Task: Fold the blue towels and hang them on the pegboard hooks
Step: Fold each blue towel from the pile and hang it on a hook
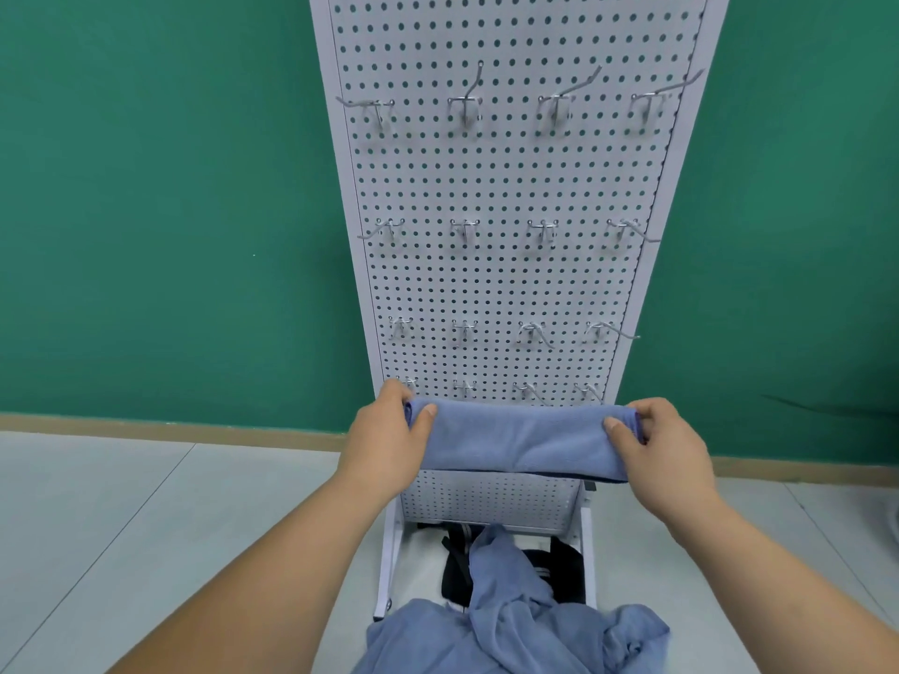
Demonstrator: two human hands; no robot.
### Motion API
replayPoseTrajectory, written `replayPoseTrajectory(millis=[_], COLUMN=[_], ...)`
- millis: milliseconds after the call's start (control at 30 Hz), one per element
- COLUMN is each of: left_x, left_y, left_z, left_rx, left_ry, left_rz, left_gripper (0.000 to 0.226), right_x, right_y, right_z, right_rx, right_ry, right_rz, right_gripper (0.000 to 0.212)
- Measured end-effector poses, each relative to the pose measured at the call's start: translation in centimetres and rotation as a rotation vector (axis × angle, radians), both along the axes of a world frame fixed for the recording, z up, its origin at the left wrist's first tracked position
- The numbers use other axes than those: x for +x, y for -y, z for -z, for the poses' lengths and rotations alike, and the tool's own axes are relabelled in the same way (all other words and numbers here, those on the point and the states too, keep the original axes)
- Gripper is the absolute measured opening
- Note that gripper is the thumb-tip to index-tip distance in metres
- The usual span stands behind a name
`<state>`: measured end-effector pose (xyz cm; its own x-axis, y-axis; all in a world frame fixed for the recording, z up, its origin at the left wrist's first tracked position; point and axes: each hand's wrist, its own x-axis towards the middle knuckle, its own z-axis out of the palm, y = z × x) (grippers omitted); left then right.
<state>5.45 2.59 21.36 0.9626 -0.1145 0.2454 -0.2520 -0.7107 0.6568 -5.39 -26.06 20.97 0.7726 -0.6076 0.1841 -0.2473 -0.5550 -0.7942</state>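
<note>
A folded blue towel (520, 440) stretches level in front of the lowest row of hooks on the white pegboard (511, 187). My left hand (389, 440) grips its left end, thumb on the front. Its right end is gripped by my right hand (661, 445) the same way. Several metal hooks (464, 107) stick out of the board in rows, all bare. A crumpled pile of blue towels (515, 620) lies below, at the foot of the stand.
The pegboard stands against a green wall (170, 211) on a light tiled floor (146, 527). Its white base frame (389, 552) holds dark objects (457, 566) under the towel pile.
</note>
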Motion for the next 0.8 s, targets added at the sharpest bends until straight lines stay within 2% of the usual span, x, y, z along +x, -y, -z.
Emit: replayPoseTrajectory(millis=[167,333,400,467,533,600,667,800], left_x=[-1.4,-3.1,-3.9,-4.6,-4.8,-5.0,-5.1,-5.9], left_y=[1.2,2.7,3.0,3.1,3.1,2.9,2.6,1.9], left_z=[-1.2,-2.1,-2.2,-2.4,-2.3,-2.5,-2.7,-3.1], left_rx=[-0.217,-0.449,-0.524,-0.573,-0.637,-0.713,-0.764,-0.662], left_ry=[-0.045,-0.251,-0.333,-0.391,-0.430,-0.451,-0.459,-0.425], left_rz=[0.039,0.165,0.216,0.231,0.216,0.199,0.209,0.277], left_gripper=[0.029,0.028,0.035,0.040,0.035,0.026,0.028,0.034], right_x=[-0.2,-1.0,-1.1,-1.2,-1.3,-1.4,-1.5,-1.4], right_y=[-3.3,-7.1,-8.2,-9.1,-9.6,-9.8,-9.9,-10.7], right_z=[-1.5,-2.4,-2.4,-2.5,-2.6,-2.7,-2.7,-2.6], right_rx=[0.041,0.289,0.404,0.466,0.500,0.508,0.497,0.331], right_ry=[0.138,0.198,0.191,0.207,0.223,0.213,0.177,0.124], right_rz=[-0.016,-0.138,-0.194,-0.237,-0.260,-0.258,-0.254,-0.274], right_gripper=[0.022,0.022,0.027,0.029,0.026,0.023,0.024,0.030])
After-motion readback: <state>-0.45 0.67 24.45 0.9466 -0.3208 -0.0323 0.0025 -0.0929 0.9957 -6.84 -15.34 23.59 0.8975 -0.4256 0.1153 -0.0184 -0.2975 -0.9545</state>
